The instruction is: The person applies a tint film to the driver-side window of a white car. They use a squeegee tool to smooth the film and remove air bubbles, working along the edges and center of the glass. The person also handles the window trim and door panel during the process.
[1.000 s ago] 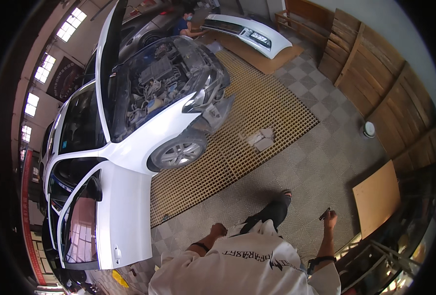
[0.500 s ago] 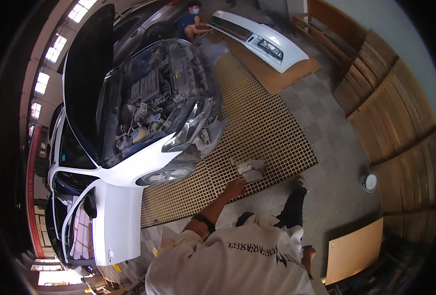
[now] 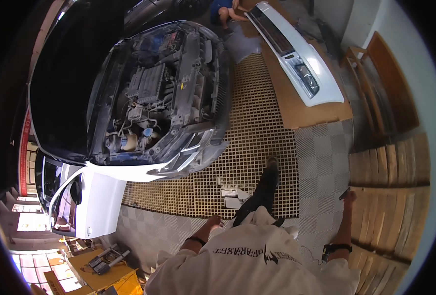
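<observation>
while a red banner [image 3: 24, 157] hangs at the left edge, the open white door [image 3: 102, 204] of the car stands to its right, and on the near side of that a yellow box [image 3: 114, 277] bears a grey device [image 3: 100, 267]. farther off, the hood [image 3: 65, 93] is raised, its dark underside showing, next to the uncovered engine bay [image 3: 149, 88]. near the middle, the person's left hand [image 3: 213, 222] hangs low, a dark band [image 3: 195, 240] on its wrist; i cannot tell whether its fingers are spread or pressed together. a little beyond it and to the right, grey-white pieces [image 3: 234, 197] lie on the yellowish floor grating [image 3: 257, 98], just beside the person's dark trouser leg [image 3: 260, 191]. at the far side a co-worker [image 3: 222, 12] in blue crouches by a white bumper [image 3: 321, 69], which lies on brown cardboard [image 3: 323, 117]. on the right, the person's right hand [image 3: 348, 195] is curled about a small dark thing [image 3: 345, 191], too small to make out, near the wooden panels [image 3: 395, 162].
</observation>
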Tool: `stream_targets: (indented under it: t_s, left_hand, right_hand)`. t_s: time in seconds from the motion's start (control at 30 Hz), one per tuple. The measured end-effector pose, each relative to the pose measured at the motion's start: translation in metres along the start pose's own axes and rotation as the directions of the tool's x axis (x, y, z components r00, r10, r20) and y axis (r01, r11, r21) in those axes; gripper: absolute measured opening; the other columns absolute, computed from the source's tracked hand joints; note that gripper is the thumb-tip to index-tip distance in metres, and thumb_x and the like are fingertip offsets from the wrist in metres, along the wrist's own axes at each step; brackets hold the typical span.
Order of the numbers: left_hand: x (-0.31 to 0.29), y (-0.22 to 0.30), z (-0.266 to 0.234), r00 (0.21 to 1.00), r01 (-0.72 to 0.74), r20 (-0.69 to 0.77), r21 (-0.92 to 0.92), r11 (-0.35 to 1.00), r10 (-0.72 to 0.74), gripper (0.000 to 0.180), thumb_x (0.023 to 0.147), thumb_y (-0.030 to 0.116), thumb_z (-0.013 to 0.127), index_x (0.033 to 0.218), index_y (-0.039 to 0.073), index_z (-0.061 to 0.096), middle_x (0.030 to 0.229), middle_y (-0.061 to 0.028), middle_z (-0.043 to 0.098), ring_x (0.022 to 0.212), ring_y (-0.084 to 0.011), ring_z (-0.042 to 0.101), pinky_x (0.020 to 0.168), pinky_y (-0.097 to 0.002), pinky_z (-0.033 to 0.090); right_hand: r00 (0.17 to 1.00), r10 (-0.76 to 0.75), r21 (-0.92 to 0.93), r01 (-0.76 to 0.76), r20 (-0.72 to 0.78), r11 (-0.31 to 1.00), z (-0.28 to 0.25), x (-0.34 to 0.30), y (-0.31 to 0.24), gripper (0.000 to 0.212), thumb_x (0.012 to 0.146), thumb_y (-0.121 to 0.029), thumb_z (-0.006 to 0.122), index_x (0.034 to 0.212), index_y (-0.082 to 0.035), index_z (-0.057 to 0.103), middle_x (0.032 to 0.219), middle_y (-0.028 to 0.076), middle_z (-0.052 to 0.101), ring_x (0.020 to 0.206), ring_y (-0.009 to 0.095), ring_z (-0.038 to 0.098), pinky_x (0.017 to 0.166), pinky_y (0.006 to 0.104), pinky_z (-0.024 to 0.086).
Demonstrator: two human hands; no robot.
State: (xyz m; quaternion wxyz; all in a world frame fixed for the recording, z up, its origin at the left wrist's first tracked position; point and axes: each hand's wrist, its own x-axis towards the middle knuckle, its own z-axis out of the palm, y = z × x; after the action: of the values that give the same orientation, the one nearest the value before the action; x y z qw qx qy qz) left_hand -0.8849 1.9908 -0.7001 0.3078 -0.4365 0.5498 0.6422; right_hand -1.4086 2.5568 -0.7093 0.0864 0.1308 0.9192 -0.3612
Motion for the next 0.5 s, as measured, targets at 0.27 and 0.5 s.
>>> stream_targets:
  t_s: [0.27, 0.5]
  left_hand:
    - [0.130, 0.442, -0.116, 0.726, -0.328, -0.353, 0.577, 0.748, 0.590, 0.031, 0.097, 0.031, 0.056, 0.105, 0.001, 0.057, 0.100, -0.0239, 0.066, 0.096, -0.0445, 0.063, 0.080, -0.0510, 0.049]
    - [0.104, 0.708, -0.184, 0.594, -0.585, -0.471, 0.305, 0.752, 0.653, 0.022, 0.094, 0.022, 0.068, 0.091, 0.002, 0.060, 0.074, -0.0102, 0.073, 0.070, -0.0228, 0.072, 0.063, -0.0344, 0.054]
  right_hand:
    - [0.960, -0.001, 0.096, -0.028, 0.280, 0.995, 0.135, 0.125, -0.204, 0.022, 0.095, -0.019, 0.057, 0.087, 0.001, 0.060, 0.067, 0.006, 0.059, 0.053, 0.014, 0.055, 0.046, 0.0312, 0.047]
    - [0.867, 0.198, -0.096, -0.173, 0.457, 0.980, 0.268, 0.202, -0.283, 0.019, 0.094, -0.015, 0.056, 0.083, -0.001, 0.062, 0.067, 0.008, 0.060, 0.056, 0.017, 0.058, 0.049, 0.0331, 0.048]
